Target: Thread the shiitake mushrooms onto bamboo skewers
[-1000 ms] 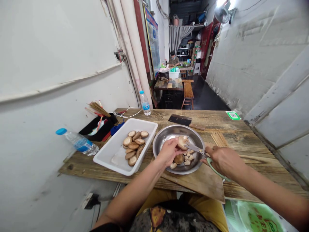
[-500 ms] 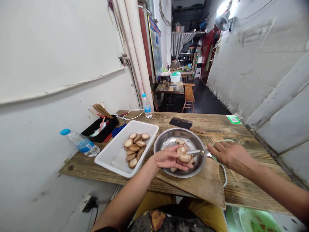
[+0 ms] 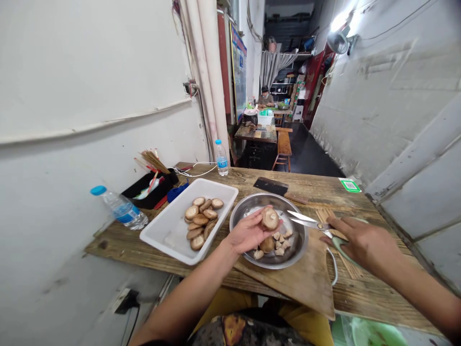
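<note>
My left hand [image 3: 248,234] holds a brown mushroom [image 3: 270,219] over a steel bowl [image 3: 238,205], its pale underside turned up. In my right hand [image 3: 360,240] is a pair of scissors [image 3: 319,226] with green handles, its blades parted and pointing left, apart from the mushroom. Inside the bowl lie several cut stem pieces [image 3: 280,252] and another mushroom [image 3: 267,245]. To the left, a white plastic tray [image 3: 162,235] contains several brown mushrooms [image 3: 200,219], some with the pale cut side up.
The bowl rests partly on a wooden cutting board [image 3: 306,288]. Behind it lies a cleaver [image 3: 271,186]; skewers [image 3: 355,269] lie at right. Water bottles [image 3: 120,209] and a black box [image 3: 142,185] stand left. A person [image 3: 265,98] sits far back. A green basin [image 3: 376,331] is below right.
The scissors have drawn back to the right from the mushroom and their blades have parted. My left hand has lifted and tilted the mushroom. More stem pieces show in the bowl.
</note>
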Demonstrator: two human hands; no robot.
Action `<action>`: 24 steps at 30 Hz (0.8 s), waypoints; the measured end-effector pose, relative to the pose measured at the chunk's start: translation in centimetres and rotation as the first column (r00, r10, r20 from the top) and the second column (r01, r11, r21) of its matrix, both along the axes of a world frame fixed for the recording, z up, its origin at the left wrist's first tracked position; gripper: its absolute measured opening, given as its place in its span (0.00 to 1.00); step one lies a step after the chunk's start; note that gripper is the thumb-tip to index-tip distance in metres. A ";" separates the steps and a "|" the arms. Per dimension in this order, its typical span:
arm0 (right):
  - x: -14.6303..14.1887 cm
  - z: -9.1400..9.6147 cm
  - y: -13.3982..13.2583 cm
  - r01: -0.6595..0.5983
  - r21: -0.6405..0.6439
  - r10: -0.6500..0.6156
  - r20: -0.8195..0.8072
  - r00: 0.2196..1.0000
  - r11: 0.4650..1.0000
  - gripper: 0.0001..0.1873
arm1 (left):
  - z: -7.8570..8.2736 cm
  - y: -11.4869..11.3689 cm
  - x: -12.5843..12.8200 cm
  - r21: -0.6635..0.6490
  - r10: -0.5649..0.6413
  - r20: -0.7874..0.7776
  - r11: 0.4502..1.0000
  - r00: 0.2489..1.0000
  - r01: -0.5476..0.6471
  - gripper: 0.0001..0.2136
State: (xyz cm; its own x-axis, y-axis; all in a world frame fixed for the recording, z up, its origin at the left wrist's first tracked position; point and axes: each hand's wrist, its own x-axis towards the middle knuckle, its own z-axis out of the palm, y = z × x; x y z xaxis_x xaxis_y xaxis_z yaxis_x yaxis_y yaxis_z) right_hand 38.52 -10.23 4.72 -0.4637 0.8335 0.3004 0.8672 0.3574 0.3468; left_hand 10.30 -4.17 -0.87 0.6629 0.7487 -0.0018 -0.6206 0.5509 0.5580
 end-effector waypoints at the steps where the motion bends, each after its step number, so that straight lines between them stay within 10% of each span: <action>1: -0.6 -0.3 -0.4 0.036 -0.034 -0.038 -0.050 0.998 0.999 0.17 | 0.0 -0.1 0.2 0.006 0.048 0.006 0.999 0.999 -0.048 0.19; 12: -5.3 -1.1 -2.2 0.163 -0.155 -0.174 -0.061 0.983 0.974 0.12 | 1.1 -1.1 2.4 -0.081 0.257 -0.081 0.961 0.963 -0.263 0.25; 24: -6.6 -0.9 -2.2 0.174 -0.230 -0.176 0.012 0.984 0.957 0.13 | 1.0 -0.9 4.3 -0.247 0.375 -0.097 0.888 0.922 -0.387 0.10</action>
